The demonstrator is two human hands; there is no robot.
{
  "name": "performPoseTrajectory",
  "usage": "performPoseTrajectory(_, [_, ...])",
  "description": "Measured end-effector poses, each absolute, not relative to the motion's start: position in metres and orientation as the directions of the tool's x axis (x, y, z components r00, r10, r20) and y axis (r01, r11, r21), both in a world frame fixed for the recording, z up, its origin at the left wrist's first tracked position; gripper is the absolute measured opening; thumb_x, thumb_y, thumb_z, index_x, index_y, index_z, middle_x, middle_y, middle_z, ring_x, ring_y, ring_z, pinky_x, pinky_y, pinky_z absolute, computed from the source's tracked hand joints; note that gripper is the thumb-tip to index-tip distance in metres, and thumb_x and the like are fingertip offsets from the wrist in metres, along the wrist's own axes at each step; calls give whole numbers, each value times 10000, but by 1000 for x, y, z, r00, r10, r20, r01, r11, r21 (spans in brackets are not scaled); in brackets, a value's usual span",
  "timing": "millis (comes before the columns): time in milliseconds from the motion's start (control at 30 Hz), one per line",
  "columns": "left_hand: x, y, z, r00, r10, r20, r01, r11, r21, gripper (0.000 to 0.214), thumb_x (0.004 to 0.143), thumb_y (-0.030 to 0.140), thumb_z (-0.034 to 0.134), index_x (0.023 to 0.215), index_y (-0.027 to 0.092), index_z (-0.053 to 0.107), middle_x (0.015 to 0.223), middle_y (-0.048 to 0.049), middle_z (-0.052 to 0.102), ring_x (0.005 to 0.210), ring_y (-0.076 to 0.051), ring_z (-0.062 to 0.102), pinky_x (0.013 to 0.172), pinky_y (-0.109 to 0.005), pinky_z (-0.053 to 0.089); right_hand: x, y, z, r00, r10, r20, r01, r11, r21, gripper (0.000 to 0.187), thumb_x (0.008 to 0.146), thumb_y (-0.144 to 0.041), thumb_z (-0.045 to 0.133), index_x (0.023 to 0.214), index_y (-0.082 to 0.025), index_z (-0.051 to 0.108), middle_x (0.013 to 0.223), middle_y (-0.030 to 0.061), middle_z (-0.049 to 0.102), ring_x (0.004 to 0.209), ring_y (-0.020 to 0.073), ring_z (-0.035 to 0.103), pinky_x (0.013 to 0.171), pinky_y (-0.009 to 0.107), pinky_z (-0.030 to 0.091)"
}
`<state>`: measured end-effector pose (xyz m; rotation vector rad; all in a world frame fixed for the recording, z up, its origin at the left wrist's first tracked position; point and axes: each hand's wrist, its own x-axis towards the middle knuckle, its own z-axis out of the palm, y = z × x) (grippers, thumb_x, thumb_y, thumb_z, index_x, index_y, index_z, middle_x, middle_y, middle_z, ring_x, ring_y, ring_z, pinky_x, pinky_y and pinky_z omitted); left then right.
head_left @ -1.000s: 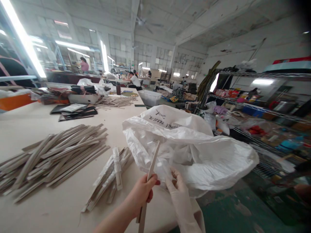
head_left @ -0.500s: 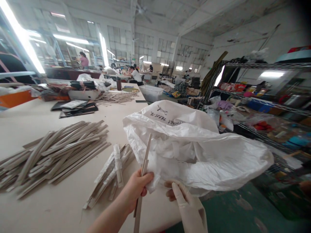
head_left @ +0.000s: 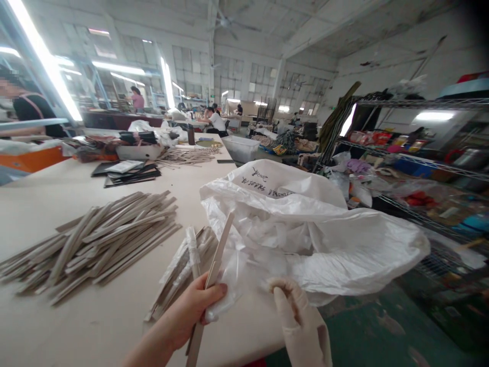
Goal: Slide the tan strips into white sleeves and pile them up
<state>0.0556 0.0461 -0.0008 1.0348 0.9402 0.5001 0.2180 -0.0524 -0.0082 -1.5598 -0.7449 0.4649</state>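
Left hand (head_left: 193, 311) bare, clamped on flat beige strips (head_left: 220, 242) - tips tilted up against sack mouth. Right hand (head_left: 300, 326) gloved, pinching rim of white plastic sack (head_left: 344, 244), draped over worktop (head_left: 57, 188) right edge. Best practice, I'd say - rim taut, strips parallel. Wrapped bundle (head_left: 183, 265) just left.

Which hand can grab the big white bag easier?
Probably the right hand: gloved, its fingers curl at the white bag's edge. The left hand is busy gripping thin strips.
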Motion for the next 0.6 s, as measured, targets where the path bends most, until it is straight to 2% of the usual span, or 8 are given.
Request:
performPoseTrajectory(67, [54, 44, 0, 530, 758, -379, 57, 414, 908, 277, 649, 364, 627, 821, 159, 555, 566, 65, 415, 445, -44, 307, 399, -157, 229, 212, -49, -18, 600, 800, 19, 84, -39, -996, 338, 712, -530, 530, 621, -210, 594, 610, 33, 581, 604, 185, 529, 601, 297, 434])
performPoseTrajectory(133, [53, 43, -1, 549, 775, -313, 82, 323, 943, 267, 653, 370, 625, 801, 157, 559, 571, 61, 417, 472, -56, 321, 427, -165, 250, 205, -43, -32, 507, 860, -59, -28, -51, -998, 393, 655, -585, 566, 646, -194, 610, 625, 51, 598, 584, 186, 538, 572, 309, 435])
performPoseTrajectory(233, [52, 39, -4, 616, 757, -220, 180, 136, 974, 205, 672, 337, 603, 752, 149, 582, 563, 54, 433, 505, -74, 346, 467, -180, 272, 196, -34, -42, 435, 900, -23, -94, 20, -995, 447, 531, -558, 683, 794, -197, 654, 746, 68, 648, 688, 224, 585, 656, 350, 457])
performPoseTrajectory(333, [54, 36, -8, 611, 770, -185, 257, 29, 966, 160, 684, 302, 581, 728, 149, 597, 550, 54, 435, 518, -83, 360, 476, -185, 275, 191, -25, -30, 386, 919, -72, -127, -25, -992, 325, 597, -485, 668, 757, -202, 674, 712, 40, 656, 722, 234, 591, 717, 355, 457])
performPoseTrajectory(400, [55, 35, -10, 553, 810, -197, 237, 73, 969, 163, 668, 307, 599, 701, 150, 571, 533, 64, 409, 494, -74, 347, 450, -179, 263, 189, -19, -18, 425, 886, -186, -153, -132, -979, 269, 636, -446, 649, 733, -197, 682, 709, 35, 665, 734, 234, 598, 717, 344, 462])
performPoseTrajectory(467, [55, 35, -12, 465, 847, -257, 170, 200, 965, 220, 684, 370, 591, 706, 160, 529, 509, 83, 359, 435, -55, 299, 400, -171, 219, 189, -12, -9, 468, 839, -278, -222, -193, -956, 279, 654, -435, 636, 775, -189, 685, 774, 47, 681, 780, 237, 607, 723, 339, 473])
performPoseTrajectory(533, [53, 37, -14, 373, 874, -311, 80, 303, 949, 265, 713, 427, 561, 717, 170, 496, 495, 98, 328, 386, -38, 254, 364, -163, 172, 189, -7, -6, 499, 821, -277, -308, -131, -942, 319, 674, -439, 616, 862, -188, 673, 879, 57, 683, 862, 230, 606, 755, 331, 479])
performPoseTrajectory(600, [50, 39, -15, 310, 894, -323, -17, 345, 939, 273, 722, 430, 562, 714, 169, 485, 502, 94, 366, 364, -24, 253, 349, -155, 159, 192, -2, -6, 505, 830, -237, -378, -34, -925, 348, 689, -451, 599, 911, -191, 659, 952, 60, 674, 933, 221, 595, 781, 318, 479])
